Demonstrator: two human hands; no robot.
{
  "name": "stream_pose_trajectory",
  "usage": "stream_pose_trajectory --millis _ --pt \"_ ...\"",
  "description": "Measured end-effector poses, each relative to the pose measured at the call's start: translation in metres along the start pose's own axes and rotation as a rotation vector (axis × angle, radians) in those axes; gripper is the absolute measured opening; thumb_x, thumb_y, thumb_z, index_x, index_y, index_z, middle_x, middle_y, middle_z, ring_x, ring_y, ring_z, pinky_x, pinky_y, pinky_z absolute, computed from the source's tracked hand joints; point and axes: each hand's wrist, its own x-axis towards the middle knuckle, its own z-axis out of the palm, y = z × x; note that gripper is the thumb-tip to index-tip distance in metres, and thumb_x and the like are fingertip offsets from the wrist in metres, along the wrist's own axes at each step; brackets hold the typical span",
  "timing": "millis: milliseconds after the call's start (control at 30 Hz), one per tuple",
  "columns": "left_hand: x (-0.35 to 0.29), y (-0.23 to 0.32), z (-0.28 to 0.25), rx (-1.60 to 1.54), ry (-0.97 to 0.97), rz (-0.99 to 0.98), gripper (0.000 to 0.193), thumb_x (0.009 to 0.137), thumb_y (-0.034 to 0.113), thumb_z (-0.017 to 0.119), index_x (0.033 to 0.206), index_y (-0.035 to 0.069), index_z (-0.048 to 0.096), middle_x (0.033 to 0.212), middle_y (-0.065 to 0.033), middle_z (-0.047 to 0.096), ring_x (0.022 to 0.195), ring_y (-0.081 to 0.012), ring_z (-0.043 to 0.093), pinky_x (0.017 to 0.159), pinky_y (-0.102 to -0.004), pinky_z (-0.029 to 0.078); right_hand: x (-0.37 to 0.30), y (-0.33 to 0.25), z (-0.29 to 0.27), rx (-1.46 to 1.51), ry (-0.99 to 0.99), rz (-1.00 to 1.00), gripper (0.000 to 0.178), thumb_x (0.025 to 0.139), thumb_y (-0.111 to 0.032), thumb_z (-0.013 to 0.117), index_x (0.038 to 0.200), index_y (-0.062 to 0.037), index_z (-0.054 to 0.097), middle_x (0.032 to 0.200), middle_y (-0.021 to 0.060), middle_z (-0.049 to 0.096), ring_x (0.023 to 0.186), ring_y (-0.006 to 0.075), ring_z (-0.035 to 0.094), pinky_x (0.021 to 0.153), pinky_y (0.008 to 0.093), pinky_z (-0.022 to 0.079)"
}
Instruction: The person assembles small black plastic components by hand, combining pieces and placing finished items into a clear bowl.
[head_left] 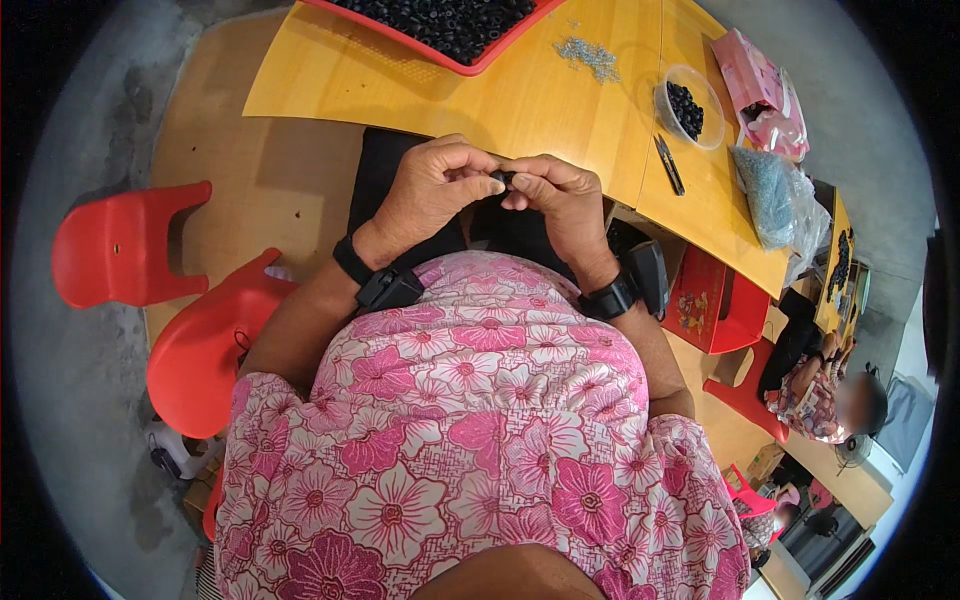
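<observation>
The loose top [490,440] is white, printed with large pink and magenta flowers over fine crosshatched pink lines. At the top's two sides are short sleeves in the same print: the left sleeve [262,400] and the right sleeve [682,445]. Just above the top, each wrist wears a black strap, the left strap [352,262] with a boxy black module [390,290], the right strap [608,299] with a bulkier dark casing [648,277]. Beyond the top shows black legwear [385,180].
</observation>
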Motion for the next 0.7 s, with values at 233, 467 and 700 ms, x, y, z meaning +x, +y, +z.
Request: stream_pose_trajectory --millis 233,467,700 --pt "0.0002 0.0017 0.0017 0.026 0.009 0.033 0.014 0.074 0.002 0.071 0.087 0.001 0.067 0.073 0.0012 0.053 0.063 -0.0054 0.046 0.057 -0.0195 0.038 0.0027 -0.0008 -0.0056 0.482 -0.156 0.235 0.021 0.088 -0.01 0.06 0.105 0.0024 0.06 0.086 0.0055 0.062 0.069 0.0102 0.058 0.07 0.0285 0.056" --pt "-0.0004 0.0011 0.0042 0.033 0.003 0.069 0.019 0.07 0.001 0.072 0.087 0.004 0.069 0.071 0.0014 0.052 0.06 -0.0055 0.047 0.055 -0.0198 0.04 -0.0006 -0.0028 -0.0101 0.51 -0.232 0.411 0.025 0.091 -0.018 0.056 0.101 0.0045 0.059 0.087 0.0065 0.062 0.068 0.0105 0.058 0.071 0.0298 0.056" --pt "-0.0023 -0.0001 0.005 0.031 0.006 0.084 0.015 0.072 0.002 0.072 0.086 0.003 0.068 0.072 0.0016 0.051 0.061 -0.0058 0.045 0.054 -0.0198 0.037 -0.0018 -0.002 -0.0106 0.49 -0.259 0.407 0.026 0.091 -0.02 0.056 0.101 0.0036 0.059 0.087 0.005 0.061 0.069 0.0093 0.056 0.071 0.0308 0.055"
